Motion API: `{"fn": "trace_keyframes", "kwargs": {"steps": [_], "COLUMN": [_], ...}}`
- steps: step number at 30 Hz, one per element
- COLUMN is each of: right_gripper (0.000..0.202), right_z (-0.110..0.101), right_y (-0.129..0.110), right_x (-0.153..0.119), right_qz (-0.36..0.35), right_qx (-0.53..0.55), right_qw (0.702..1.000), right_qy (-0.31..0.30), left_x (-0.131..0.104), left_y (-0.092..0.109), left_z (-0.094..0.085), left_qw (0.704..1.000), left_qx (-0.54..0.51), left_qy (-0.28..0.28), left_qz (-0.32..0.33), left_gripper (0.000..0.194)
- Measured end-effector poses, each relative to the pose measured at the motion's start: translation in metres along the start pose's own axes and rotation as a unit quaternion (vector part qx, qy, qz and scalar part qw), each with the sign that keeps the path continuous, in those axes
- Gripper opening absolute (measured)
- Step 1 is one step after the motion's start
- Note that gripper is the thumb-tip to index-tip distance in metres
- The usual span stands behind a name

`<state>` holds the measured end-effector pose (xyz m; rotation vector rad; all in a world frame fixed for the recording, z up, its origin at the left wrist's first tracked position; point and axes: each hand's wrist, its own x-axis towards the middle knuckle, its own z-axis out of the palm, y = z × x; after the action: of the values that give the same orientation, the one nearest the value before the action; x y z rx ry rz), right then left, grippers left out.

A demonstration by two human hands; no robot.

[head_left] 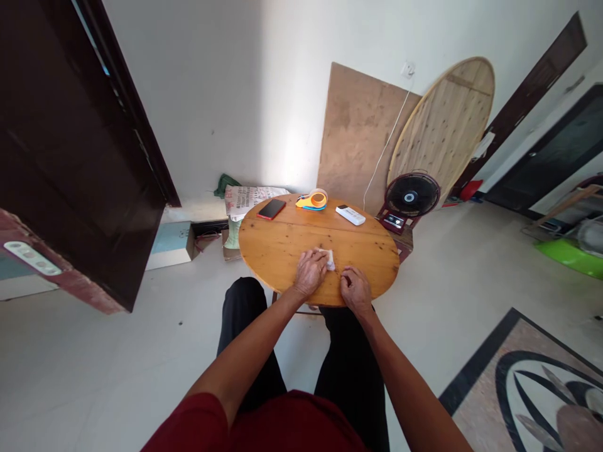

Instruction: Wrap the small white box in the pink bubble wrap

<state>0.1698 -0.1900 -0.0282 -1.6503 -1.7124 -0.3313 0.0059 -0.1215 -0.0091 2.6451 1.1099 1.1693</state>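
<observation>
My left hand (309, 272) presses down on a small white folded piece (330, 258), paper or cloth, on the round wooden table (277, 242). The white piece sticks out from under my fingers on the right. My right hand (355, 290) rests close beside it near the table's front edge, fingers curled, nothing visible in it. Farther back on the table lie a red phone (271, 209), an orange and blue tape dispenser (313, 201) and a white remote control (350, 215).
A black fan (411, 196) stands behind the table on the right. A round wooden tabletop (445, 122) and a board (358, 135) lean on the wall. A printed sack (245, 199) and boxes lie at the left. A dark door (70, 157) stands left.
</observation>
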Motion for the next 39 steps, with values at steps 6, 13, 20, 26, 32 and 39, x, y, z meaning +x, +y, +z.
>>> {"fn": "trace_keyframes", "kwargs": {"steps": [6,13,20,26,32,39], "right_gripper": [0.018,0.017,0.013,0.012,0.012,0.011], "right_z": [-0.001,-0.003,-0.006,-0.007,-0.008,-0.007], "right_y": [0.001,0.002,-0.002,-0.001,-0.001,-0.004], "right_x": [-0.001,-0.002,0.000,-0.001,-0.001,-0.002], "right_qz": [0.000,0.012,0.042,0.061,0.060,0.053], "right_qx": [0.005,0.008,0.001,0.003,-0.007,-0.029], "right_qw": [1.000,0.999,0.996,0.994,0.993,0.993], "right_qy": [-0.016,-0.036,-0.076,-0.093,-0.105,-0.103], "left_x": [0.008,0.005,0.004,0.007,0.006,0.004], "left_y": [-0.016,-0.028,-0.023,-0.021,-0.020,-0.020], "left_z": [-0.004,0.000,-0.009,-0.017,-0.009,-0.007], "left_qw": [0.997,0.996,0.999,0.998,0.996,0.996], "left_qx": [0.016,-0.001,-0.008,-0.041,-0.086,-0.084], "left_qy": [-0.033,-0.013,-0.029,-0.047,-0.033,-0.027], "left_qz": [0.061,0.083,0.025,0.009,-0.010,-0.019], "left_gripper": [0.026,0.028,0.029,0.031,0.035,0.035]}}
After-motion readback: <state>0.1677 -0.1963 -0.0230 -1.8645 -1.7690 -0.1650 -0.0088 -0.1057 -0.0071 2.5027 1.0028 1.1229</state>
